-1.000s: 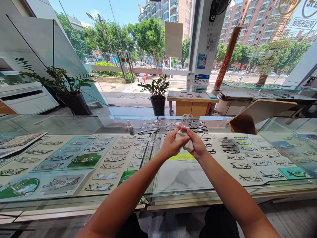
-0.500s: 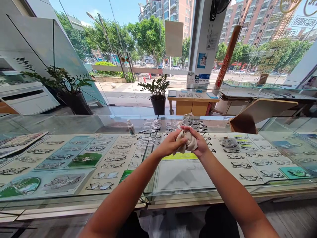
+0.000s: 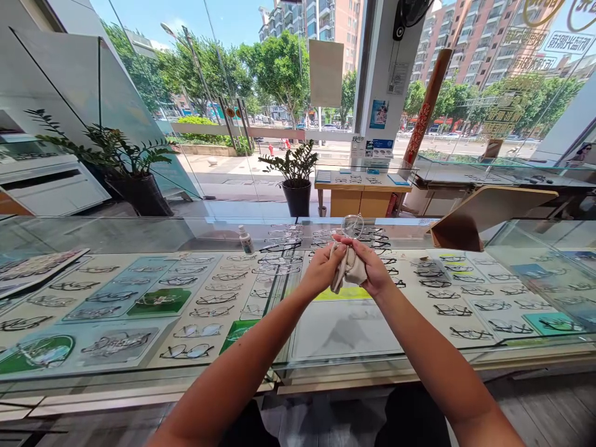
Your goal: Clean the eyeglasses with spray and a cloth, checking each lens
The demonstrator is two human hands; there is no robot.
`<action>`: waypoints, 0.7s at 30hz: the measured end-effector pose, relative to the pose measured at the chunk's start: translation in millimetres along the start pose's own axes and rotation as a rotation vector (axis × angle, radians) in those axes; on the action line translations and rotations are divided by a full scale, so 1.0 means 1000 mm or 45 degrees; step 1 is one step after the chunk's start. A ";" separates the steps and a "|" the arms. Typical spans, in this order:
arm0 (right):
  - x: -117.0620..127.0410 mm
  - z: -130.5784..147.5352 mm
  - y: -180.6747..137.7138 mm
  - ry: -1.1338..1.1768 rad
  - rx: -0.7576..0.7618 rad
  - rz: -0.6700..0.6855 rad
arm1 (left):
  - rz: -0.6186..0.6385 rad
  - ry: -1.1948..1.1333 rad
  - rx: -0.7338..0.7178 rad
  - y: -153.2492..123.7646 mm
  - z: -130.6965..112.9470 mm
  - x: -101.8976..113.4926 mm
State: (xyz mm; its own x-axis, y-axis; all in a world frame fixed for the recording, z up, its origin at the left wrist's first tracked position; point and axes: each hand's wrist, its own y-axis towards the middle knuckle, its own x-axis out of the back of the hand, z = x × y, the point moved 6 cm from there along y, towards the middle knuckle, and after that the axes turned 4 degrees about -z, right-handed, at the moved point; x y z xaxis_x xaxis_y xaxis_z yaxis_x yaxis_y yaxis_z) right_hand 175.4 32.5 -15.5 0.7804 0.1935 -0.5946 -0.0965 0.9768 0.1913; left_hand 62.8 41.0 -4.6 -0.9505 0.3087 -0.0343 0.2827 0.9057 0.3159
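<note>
My left hand [image 3: 322, 267] is closed on a crumpled beige cloth [image 3: 352, 275], its thumb pressing at the top. My right hand [image 3: 376, 270] is closed around the other side of the same cloth. A pair of eyeglasses [image 3: 352, 227] with a thin, light frame is held between the hands; one round lens rises above the fingertips. The rest of the frame is hidden by fingers and cloth. Both hands are raised over the glass display counter [image 3: 358, 354], close together in front of me.
Rows of eyeglasses [image 3: 215, 298] lie under the counter glass on both sides. A small white spray bottle [image 3: 246, 239] stands on top, left of my hands. A wooden-edged slanted board [image 3: 484, 214] rises at the right. Behind the counter is a potted plant [image 3: 297, 195].
My left hand and thumb have shifted on the cloth, which now hangs in folds rather than bunched up between the hands. The exposed lens has turned and dropped slightly.
</note>
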 end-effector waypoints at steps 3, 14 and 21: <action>0.002 0.010 0.000 -0.015 0.049 -0.002 | 0.041 -0.055 0.063 0.004 0.001 0.005; 0.005 0.019 -0.001 -0.397 0.050 0.048 | -0.221 -0.096 0.081 0.017 -0.007 0.045; 0.001 0.009 -0.003 -0.538 -0.051 0.111 | -0.033 -0.039 -0.007 0.014 -0.021 0.037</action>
State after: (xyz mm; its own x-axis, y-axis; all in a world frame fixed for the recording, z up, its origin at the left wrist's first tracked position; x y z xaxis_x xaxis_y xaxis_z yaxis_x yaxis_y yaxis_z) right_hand 182.0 28.8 -10.2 0.9518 0.2292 -0.2037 -0.1909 0.9628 0.1911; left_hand 28.8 58.8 18.5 -0.9533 0.2936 -0.0716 0.2569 0.9120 0.3197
